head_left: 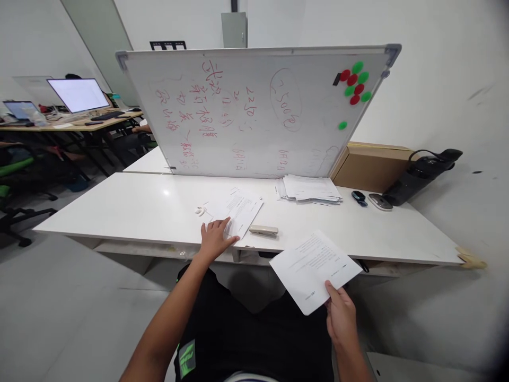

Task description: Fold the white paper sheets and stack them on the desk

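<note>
Stapler between two hands, nearer the left

The right hand (342, 317) pinches a printed sheet (314, 268) at its near right edge, thumb on top and fingers beneath. The sheet reaches forward and to the left from that grip, askew to the desk's front edge, partly above the desktop and partly out over the person's lap. Its left corner points to the space in front of the stapler (264, 231), and the two are apart.

The stapler lies close to the front edge, its long axis running left to right, roughly along that edge. It sits just to the right of the left hand (217, 239), which is clearly the nearer one; from the right hand it lies forward and to the left. The left hand is spread palm down at the near end of some loose papers (246, 212), gripping nothing that shows, its thumb toward the stapler. How firmly it presses cannot be told.

Beside those papers, on their left, is a small white item (199, 211), too small to name surely. All this rests on a smooth white desk (119, 201). Farther back lies a paper stack (310, 189), near the foot of a leaning whiteboard (254, 111). To the right stand a cardboard box (374, 167) and a dark bottle (421, 175), with a mouse (380, 201) near them. Across the room, at left, a lit monitor (79, 94) stands on another table.
</note>
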The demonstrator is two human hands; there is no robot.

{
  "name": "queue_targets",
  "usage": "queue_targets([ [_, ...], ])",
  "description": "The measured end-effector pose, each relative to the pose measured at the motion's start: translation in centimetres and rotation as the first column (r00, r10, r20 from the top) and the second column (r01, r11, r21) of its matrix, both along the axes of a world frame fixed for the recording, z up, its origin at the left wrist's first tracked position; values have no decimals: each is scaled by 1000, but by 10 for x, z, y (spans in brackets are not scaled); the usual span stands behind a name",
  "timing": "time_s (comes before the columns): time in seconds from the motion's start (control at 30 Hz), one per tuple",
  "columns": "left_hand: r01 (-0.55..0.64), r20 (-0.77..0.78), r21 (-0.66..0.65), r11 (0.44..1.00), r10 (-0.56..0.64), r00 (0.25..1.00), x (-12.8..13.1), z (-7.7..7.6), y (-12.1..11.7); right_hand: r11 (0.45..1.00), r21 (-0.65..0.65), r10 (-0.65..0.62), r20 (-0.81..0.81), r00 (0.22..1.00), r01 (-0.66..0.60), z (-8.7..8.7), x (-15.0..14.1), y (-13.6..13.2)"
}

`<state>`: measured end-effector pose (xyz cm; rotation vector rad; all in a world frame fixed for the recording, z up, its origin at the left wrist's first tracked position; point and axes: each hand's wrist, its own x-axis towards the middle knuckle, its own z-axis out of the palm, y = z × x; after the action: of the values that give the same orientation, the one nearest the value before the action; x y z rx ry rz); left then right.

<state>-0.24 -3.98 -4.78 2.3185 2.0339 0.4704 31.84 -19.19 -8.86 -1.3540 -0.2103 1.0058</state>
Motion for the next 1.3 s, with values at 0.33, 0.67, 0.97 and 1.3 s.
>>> queue_targets([
  [0.33,39,-42,127,991,-34,999,-1,-1,6,1000,11,2,6,1000,-2,12,-4,-9],
  [0.67,-4,229,386,922,-91,969,-30,22,-1,997,33,76,-49,996,-74,16,-2,-16],
  [0.97,616,-39,416,670,-663,748,51,44,-108,911,160,395,-71,916,-380,30,-52,-5],
  [1.3,672,-33,226,706,-684,729,53,35,-115,925,211,345,-118,931,-316,27,-56,-7],
])
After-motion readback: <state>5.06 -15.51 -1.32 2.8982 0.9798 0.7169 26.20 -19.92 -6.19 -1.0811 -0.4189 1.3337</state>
